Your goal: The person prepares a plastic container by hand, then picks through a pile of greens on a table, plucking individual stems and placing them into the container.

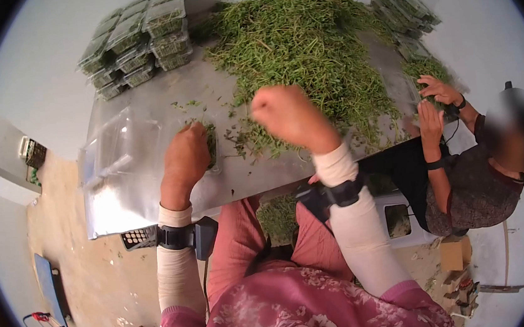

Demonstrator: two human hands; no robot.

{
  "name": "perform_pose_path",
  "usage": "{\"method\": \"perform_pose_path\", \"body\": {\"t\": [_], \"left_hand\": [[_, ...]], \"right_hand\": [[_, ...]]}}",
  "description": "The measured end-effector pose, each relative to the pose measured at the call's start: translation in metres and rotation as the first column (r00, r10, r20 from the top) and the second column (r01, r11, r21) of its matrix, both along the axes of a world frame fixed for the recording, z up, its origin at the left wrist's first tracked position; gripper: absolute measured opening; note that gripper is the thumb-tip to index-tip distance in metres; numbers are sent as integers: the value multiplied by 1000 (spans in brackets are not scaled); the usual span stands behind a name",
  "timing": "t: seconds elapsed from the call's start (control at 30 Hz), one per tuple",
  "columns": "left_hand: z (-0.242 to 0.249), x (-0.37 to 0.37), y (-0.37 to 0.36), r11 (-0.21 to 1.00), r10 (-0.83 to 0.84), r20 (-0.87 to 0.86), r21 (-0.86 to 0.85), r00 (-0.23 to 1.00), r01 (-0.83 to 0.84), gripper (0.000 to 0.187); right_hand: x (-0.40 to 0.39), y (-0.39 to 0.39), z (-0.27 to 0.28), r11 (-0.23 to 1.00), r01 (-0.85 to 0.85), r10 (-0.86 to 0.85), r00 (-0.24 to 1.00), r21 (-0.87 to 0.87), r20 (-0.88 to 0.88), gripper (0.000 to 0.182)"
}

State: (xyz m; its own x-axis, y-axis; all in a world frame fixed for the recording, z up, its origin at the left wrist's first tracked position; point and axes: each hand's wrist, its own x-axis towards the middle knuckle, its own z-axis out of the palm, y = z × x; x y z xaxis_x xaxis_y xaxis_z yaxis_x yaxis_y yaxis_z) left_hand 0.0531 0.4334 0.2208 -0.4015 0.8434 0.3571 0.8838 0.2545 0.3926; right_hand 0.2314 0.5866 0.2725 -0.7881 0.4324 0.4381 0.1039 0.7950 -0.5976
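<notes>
Clock centred on left hand [187, 155]: it is curled down at the side of a small clump of greens [212, 146] at 3 o'clock, fingertips hidden, grip cannot be told; right hand [292, 116], between 2 and 3 o'clock, is bunched into a blurred fist before the big heap of greens [307, 39], contents cannot be told. Risk: tangled stems could trail from the heap and drop over the table [215, 196] edge at 6 o'clock; clear plastic boxes [123, 145] at 9 o'clock, presumably light, could slide if knocked by the left forearm.
</notes>
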Motion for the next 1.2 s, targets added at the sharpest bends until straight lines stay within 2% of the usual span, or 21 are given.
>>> {"method": "perform_pose_path", "body": {"t": [0.03, 0.1, 0.17, 0.2, 0.27, 0.3, 0.33, 0.4, 0.53, 0.63, 0.73, 0.83, 0.93, 0.97, 1.07, 1.2], "left_hand": [[4, 4, -2, 999, 30, -30, 26, 999, -29, 5], [12, 16, -5, 992, 75, -64, 107, 995, -68, 3], [20, 32, -3, 970, 111, -70, 223, 991, -93, 2], [20, 43, -1, 965, 65, -55, 258, 996, -48, 3], [18, 68, 6, 944, -27, -33, 327, 999, 36, 4], [17, 81, 9, 960, -79, -5, 268, 997, 77, 5], [16, 91, 12, 970, -132, 27, 208, 991, 123, 6], [0, 102, 23, 961, -184, 1, 212, 983, 180, 11], [-28, 108, 32, 947, -256, -58, 187, 965, 263, 18], [-41, 108, 32, 935, -267, -77, 221, 960, 278, 20], [-41, 107, 32, 921, -254, -111, 276, 961, 276, 19], [-44, 106, 32, 918, -244, -106, 296, 964, 265, 19], [-42, 106, 29, 922, -234, -79, 300, 969, 247, 20], [-41, 106, 28, 933, -219, -57, 279, 974, 226, 20], [-41, 106, 27, 958, -159, -20, 240, 987, 159, 22], [-43, 111, 28, 978, 26, -84, 207, 996, -8, 30]], "right_hand": [[6, 10, 10, 996, 82, -81, 996, -36, 20, 11], [12, 31, 19, 965, 262, -263, 964, 29, 43, 11], [15, 44, 18, 932, 362, -363, 932, 23, 14, 17], [14, 50, 14, 915, 402, -402, 916, 21, -1, 20], [8, 60, 4, 877, 476, -479, 852, 67, 211, 26], [4, 63, -2, 856, 508, -511, 801, 97, 312, 29], [0, 65, -8, 847, 522, -522, 783, 99, 339, 32], [-6, 63, -17, 824, 557, -548, 740, 102, 391, 39], [-12, 62, -21, 766, 632, -617, 670, 120, 413, 36], [-15, 67, -30, 798, 584, -580, 677, 150, 453, 29], [-16, 76, -40, 823, 552, -554, 734, 130, 392, 19], [-8, 74, -29, 905, 425, -408, 866, 3, 288, 19], [4, 54, -11, 918, 373, -347, 919, -131, 184, 16], [5, 51, -12, 914, 381, -350, 915, -139, 202, 14], [3, 49, -19, 944, 326, -305, 920, -49, 245, 16], [-3, 54, -25, 912, 408, -397, 837, 55, 378, 18]]}}
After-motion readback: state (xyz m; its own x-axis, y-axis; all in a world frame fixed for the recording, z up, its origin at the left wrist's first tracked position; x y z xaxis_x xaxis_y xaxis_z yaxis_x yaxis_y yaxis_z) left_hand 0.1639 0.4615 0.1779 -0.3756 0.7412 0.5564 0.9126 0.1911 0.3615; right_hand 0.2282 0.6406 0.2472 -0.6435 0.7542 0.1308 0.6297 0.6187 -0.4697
